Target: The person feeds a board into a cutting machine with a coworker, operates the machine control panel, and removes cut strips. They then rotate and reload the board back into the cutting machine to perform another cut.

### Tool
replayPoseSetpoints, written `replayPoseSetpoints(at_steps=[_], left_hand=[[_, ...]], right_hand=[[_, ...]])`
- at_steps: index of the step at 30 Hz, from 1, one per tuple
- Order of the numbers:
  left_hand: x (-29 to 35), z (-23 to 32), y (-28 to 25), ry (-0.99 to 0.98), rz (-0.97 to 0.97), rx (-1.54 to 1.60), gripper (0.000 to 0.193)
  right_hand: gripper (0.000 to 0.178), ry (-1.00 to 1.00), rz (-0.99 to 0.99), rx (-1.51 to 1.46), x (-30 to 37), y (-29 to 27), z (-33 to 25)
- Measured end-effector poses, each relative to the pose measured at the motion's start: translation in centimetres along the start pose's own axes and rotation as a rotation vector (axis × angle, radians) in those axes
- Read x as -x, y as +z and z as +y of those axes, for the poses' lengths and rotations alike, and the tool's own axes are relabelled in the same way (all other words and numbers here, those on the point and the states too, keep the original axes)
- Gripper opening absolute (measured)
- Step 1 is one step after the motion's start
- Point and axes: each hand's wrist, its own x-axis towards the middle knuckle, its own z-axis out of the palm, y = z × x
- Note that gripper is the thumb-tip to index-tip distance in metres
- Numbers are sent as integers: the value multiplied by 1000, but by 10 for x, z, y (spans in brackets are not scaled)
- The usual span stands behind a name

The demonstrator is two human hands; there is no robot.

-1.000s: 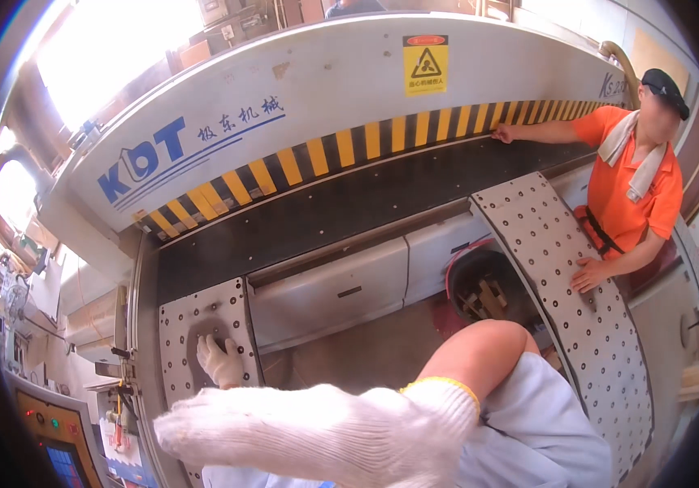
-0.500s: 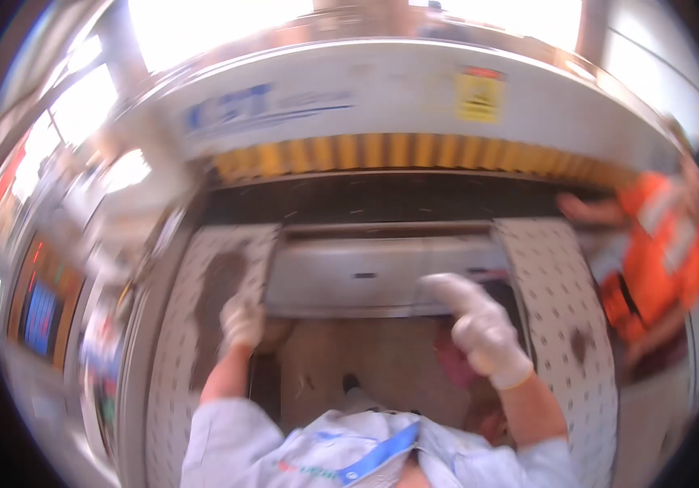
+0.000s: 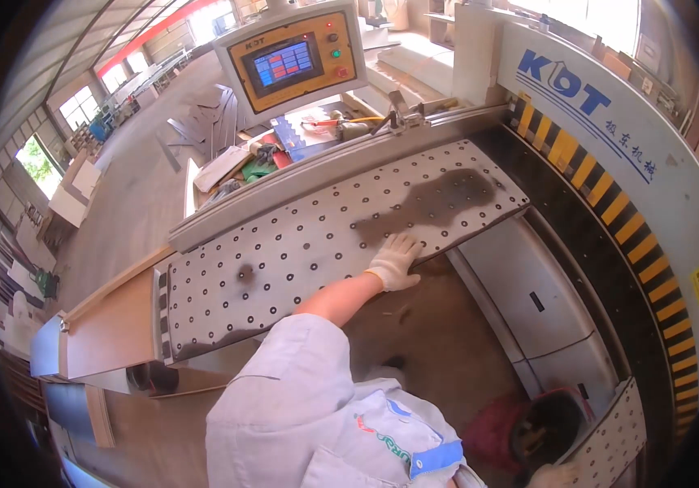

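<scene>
My left hand, in a pale work glove, lies flat and open on the inner edge of a long perforated table. Its fingertips are beside a dark worn patch in the tabletop, and nothing shows in its grasp. Only part of my gloved right hand is visible at the lower edge, next to a second perforated table; its fingers are mostly cut off. Between the tables, a grey metal panel runs along the front of the machine.
A control panel with a lit screen stands beyond the left table. The machine's white housing has a yellow-and-black striped band. A dark round bin stands low at the right. Cloths and tools lie on a cluttered surface.
The view has swung left, bringing the control panel into full sight and the person in orange out of it. My right hand, raised earlier, is now low beside the right table.
</scene>
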Motion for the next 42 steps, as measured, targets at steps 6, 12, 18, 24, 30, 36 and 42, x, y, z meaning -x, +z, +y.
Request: replayPoseSetpoints(at_steps=[6,12,18,24,30,36,42], left_hand=[[-12,4,4,-97,-52,-117,103],[-82,8,53,-15,129,-283,88],[-126,19,53,-98,-117,-256,118],[-138,40,54,-164,-210,-249,116],[-140,64,39,-181,-253,-243,120],[-140,45,42,-199,-221,-220,121],[-143,45,31,-89,-265,-191,125]], right_hand=[[116,-57,-5,-139,-9,44,16],[115,-171,32,-268,-5,55,53],[92,-75,230,-366,-14,67,48],[93,-11,149,-377,-15,49,50],[93,30,184,-355,-5,51,55],[85,8,242,-415,-2,45,46],[80,11,236,-423,-4,38,46]])
